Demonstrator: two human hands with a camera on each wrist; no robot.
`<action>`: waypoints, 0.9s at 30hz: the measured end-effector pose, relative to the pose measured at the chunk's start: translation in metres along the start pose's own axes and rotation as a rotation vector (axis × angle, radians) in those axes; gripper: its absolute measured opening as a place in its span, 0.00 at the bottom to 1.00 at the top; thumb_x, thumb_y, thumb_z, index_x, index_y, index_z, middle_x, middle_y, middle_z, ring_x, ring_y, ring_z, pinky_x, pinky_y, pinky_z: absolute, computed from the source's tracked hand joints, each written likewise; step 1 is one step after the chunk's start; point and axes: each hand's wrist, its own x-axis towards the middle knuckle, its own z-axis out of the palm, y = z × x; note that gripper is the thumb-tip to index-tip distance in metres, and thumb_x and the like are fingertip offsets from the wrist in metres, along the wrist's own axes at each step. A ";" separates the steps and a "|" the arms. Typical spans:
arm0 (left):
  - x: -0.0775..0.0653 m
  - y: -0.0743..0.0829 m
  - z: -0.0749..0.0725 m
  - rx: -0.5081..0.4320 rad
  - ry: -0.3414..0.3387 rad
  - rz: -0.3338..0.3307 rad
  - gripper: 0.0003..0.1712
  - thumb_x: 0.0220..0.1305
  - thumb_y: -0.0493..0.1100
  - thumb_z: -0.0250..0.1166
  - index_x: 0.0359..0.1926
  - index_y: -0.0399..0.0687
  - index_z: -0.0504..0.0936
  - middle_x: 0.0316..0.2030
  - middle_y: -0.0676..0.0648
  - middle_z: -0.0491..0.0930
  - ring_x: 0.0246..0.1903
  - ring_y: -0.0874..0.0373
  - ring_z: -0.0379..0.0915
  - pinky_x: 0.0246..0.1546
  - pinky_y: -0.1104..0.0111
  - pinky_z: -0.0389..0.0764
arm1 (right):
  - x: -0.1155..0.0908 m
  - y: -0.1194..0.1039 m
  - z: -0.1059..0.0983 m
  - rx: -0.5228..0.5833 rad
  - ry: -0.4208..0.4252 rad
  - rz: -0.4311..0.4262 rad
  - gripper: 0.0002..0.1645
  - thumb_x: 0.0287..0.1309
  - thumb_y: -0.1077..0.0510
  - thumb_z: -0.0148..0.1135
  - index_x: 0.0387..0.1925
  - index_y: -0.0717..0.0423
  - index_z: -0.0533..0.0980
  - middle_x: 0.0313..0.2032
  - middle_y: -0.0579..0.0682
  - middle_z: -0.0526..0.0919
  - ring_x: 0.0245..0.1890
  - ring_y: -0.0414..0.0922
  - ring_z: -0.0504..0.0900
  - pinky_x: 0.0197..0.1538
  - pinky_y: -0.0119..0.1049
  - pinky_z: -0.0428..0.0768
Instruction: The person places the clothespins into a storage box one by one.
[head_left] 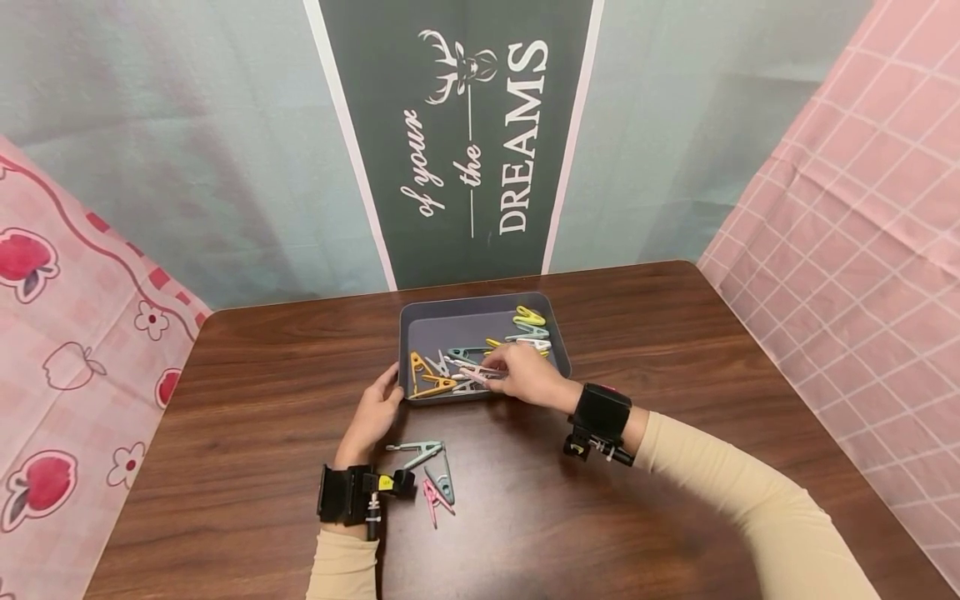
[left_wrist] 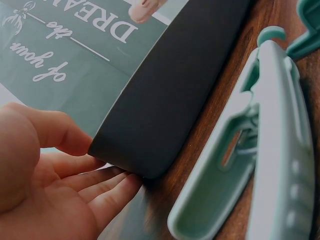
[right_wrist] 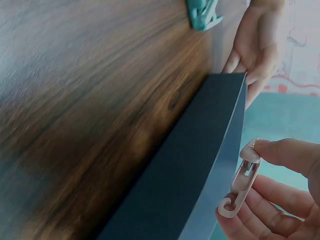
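A dark grey tray (head_left: 442, 327) holds several spring clips. At its near left corner my left hand (head_left: 372, 414) grips the wall, with the thumb side at the rim and the other fingers against the outside in the left wrist view. Over the tray's near side, my right hand (head_left: 531, 380) pinches a pale pink clip (right_wrist: 242, 187) between thumb and fingers. Orange clips (head_left: 442, 385) lie in the near left of the tray. Along its right side are a yellow clip (head_left: 529, 316), a grey-green clip (head_left: 531, 332) and a white clip (head_left: 534, 343).
On the brown wooden table (head_left: 637, 350), in front of the tray, lie a light green clip (head_left: 426, 451), a grey-green clip (head_left: 442, 483) and a pink clip (head_left: 438, 497). Curtains hang behind the table and at both sides.
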 end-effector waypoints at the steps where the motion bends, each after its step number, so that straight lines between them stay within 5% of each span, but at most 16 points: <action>1: 0.000 0.000 0.000 0.001 0.002 0.000 0.31 0.71 0.33 0.44 0.74 0.36 0.52 0.69 0.30 0.61 0.69 0.40 0.62 0.70 0.51 0.63 | 0.001 0.002 0.000 -0.009 0.003 0.003 0.14 0.54 0.57 0.69 0.41 0.59 0.84 0.38 0.54 0.88 0.36 0.45 0.85 0.40 0.36 0.82; 27: 0.001 -0.001 0.000 0.026 0.017 -0.009 0.31 0.71 0.33 0.45 0.74 0.37 0.53 0.68 0.30 0.64 0.67 0.40 0.64 0.68 0.53 0.65 | 0.038 0.035 -0.010 0.025 0.012 0.133 0.12 0.53 0.59 0.69 0.39 0.60 0.85 0.35 0.55 0.89 0.35 0.46 0.84 0.40 0.37 0.80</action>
